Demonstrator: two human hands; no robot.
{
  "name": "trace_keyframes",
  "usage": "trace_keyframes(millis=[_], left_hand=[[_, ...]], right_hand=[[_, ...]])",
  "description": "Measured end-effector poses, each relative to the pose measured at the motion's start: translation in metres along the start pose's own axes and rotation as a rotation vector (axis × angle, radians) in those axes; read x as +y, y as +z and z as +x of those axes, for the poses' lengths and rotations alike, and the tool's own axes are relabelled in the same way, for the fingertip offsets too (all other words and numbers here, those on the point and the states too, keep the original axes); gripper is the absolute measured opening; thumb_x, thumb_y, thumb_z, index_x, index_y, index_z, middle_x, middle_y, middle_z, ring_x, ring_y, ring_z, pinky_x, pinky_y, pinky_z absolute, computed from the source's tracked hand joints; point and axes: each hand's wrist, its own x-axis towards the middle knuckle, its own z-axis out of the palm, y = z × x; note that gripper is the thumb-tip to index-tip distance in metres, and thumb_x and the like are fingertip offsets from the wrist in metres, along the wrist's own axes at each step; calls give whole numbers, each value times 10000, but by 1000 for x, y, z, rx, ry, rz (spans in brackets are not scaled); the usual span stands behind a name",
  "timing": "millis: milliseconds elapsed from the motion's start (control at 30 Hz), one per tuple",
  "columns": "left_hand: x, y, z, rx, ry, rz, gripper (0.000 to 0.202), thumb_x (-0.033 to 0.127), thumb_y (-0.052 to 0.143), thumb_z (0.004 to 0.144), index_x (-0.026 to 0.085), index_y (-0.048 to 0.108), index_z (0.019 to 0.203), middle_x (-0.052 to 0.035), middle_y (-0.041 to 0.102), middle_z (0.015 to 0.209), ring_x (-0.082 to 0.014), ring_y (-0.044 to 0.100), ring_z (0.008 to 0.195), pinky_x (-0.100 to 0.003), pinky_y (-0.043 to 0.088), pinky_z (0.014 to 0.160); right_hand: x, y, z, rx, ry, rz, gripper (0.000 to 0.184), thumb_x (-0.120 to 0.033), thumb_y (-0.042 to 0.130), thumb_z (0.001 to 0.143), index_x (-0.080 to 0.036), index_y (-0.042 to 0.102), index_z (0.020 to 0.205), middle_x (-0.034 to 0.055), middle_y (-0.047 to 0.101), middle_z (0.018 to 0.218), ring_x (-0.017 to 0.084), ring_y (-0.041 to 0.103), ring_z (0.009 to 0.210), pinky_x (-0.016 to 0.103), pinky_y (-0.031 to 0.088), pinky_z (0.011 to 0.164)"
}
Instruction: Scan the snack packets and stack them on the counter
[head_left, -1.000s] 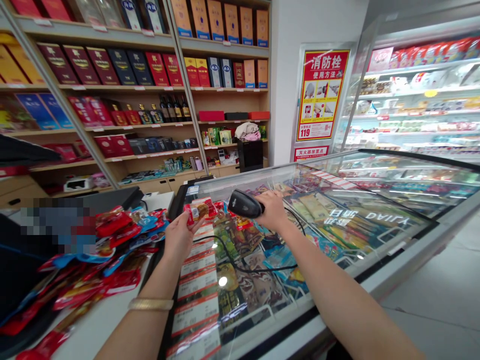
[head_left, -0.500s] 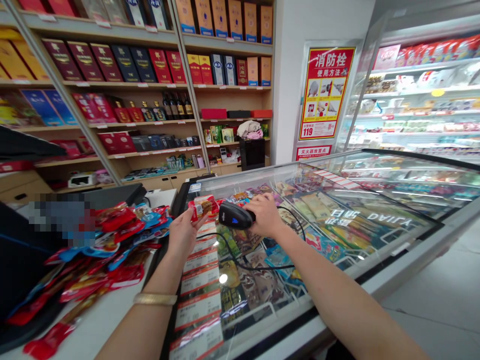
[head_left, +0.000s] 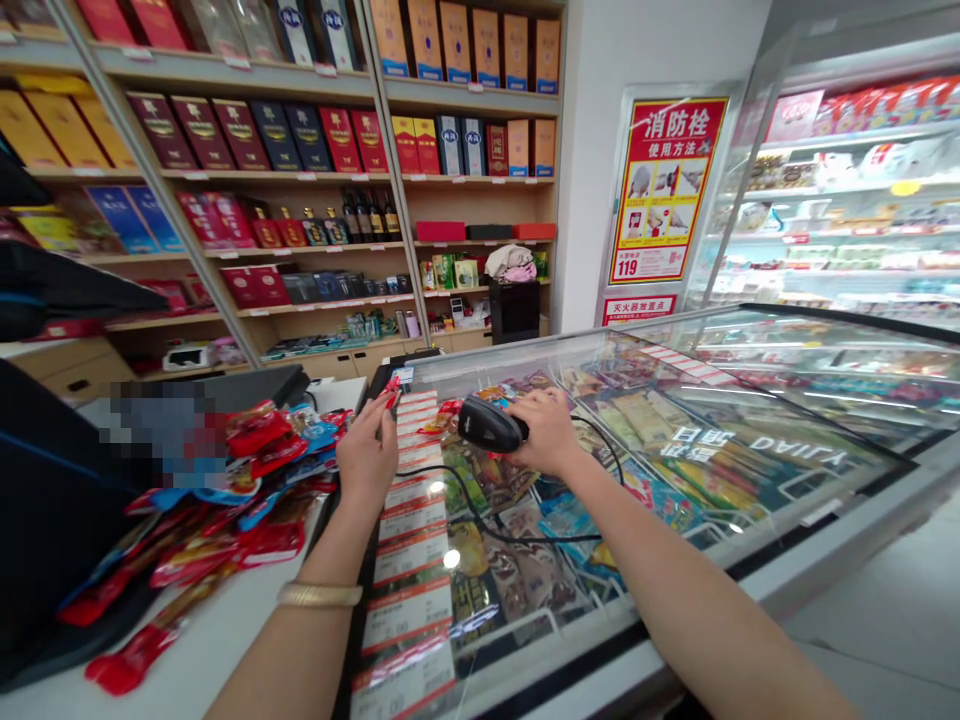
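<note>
My right hand (head_left: pixel 547 430) is wrapped round a black barcode scanner (head_left: pixel 491 425), held over the glass lid and pointing left. Its black cable (head_left: pixel 510 540) loops across the glass. My left hand (head_left: pixel 367 445), with a gold bracelet (head_left: pixel 319 594) on the wrist, is at the left edge of the freezer. Its fingertips pinch a small red snack packet (head_left: pixel 391 391), mostly hidden by the fingers. Another red packet (head_left: pixel 442 417) shows just left of the scanner. A heap of red and blue snack packets (head_left: pixel 262 450) lies beside my left forearm on the white counter (head_left: pixel 232 640).
The glass-topped chest freezer (head_left: pixel 720 570) runs to the right, with frozen goods under its lid. Price labels (head_left: pixel 412 590) line its left side. A dark machine (head_left: pixel 45 520) stands at the left. Shelves of boxed bottles (head_left: pixel 300 135) and a lit fridge (head_left: pixel 855 200) are behind.
My left hand has moved away from the scanner, turning the red packet from flat view to edge-on. The scanner's blue light no longer shows. The view has shifted slightly left.
</note>
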Motion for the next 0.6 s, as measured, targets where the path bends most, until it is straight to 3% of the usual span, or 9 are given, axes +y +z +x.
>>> trace_keyframes(millis=[167,300,433,500,600], left_hand=[[-5,-21,13,42,118,148,342,270,463,917,189,754,1078,-117,740,1227,-275,606,1299,-455,446,1142],[-16,-54,32,264,132,232,339,273,491,914,125,729,1106,-159,713,1248,-306,538,1368,-510,365,1203],[-30,-85,47,326,50,293,256,274,507,904,191,731,995,-145,726,1178,-336,606,1271,-562,378,1181],[-34,-91,48,316,-34,351,222,278,510,890,205,717,927,-150,732,1130,-375,635,1200,-641,423,1098],[-33,-92,42,374,-179,503,230,281,502,888,177,704,925,-181,712,1168,-443,589,1232,-752,377,1031]], right_hand=[[6,3,-1,46,29,18,298,-336,735,685,-250,757,970,52,787,958,261,586,989,438,236,961],[9,5,-2,69,50,24,276,-299,719,693,-246,761,960,47,790,966,256,598,989,437,245,970],[11,6,-2,57,74,18,269,-280,703,694,-243,762,954,60,790,984,264,600,999,441,254,978],[12,7,-2,58,82,9,282,-268,702,684,-244,762,959,60,790,979,266,601,1001,437,260,979],[17,9,-2,68,88,-5,310,-262,707,677,-252,761,982,59,791,995,263,600,994,430,270,971]])
